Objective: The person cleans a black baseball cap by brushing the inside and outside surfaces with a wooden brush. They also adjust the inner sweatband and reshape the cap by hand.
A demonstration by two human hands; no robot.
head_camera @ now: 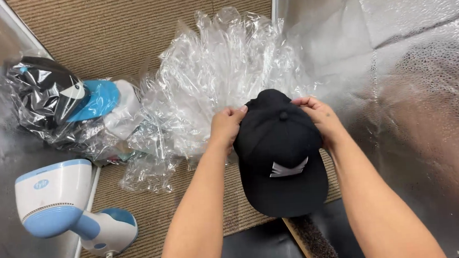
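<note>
Black cap (280, 158), white front emblem

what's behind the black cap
Behind the black cap, held by the left hand and right hand, lies a heap of clear plastic bags on brown carpet. What the cap covers cannot be seen.

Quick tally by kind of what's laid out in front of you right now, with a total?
Caps: 2, black cap held by left hand and right hand, bagged cap
Piles of clear plastic bags: 1
Handheld steamers: 1
Brushes: 1
Total: 5
</note>
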